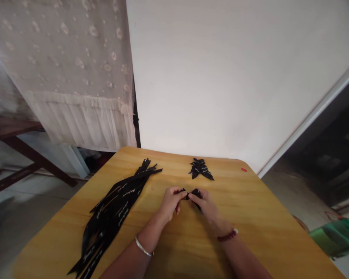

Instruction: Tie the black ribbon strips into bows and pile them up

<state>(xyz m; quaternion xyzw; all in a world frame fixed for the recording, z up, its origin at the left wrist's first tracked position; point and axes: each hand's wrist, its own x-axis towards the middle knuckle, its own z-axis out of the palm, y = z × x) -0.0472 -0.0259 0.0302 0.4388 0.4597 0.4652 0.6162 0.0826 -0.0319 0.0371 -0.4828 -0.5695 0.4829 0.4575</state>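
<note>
Head view, nearest first: a silver bangle (143, 248) sits on the left wrist and a dark red bead bracelet (227, 235) on the right. Beyond them the left hand (171, 199) and right hand (206, 203) meet over the middle of the counter (264, 232). Each grip is pinched narrow on one end of a small black ribbon piece (192, 193), held just above the wood between the fingertips. The hold looks slight, and I judge that the slick ribbon could slide out of one pinch, so that whatever fold it has springs open; how it is folded is too small to tell. The left forearm lies near the long black ribbons (116, 209), printed in white and fanned out on the left of the counter, and a sweep of that arm could drag them toward the near edge. Farther off, a small heap of short black pieces (200, 169) lies near the far edge, with a tiny red scrap (244, 169) well apart to its right. The counter is smooth yellow wood with rounded far corners. Behind it stands a plain white wall (221, 77), with a lace curtain (75, 77) to the left above a dark wooden bench (17, 131) and something green (337, 236) low at the right.
</note>
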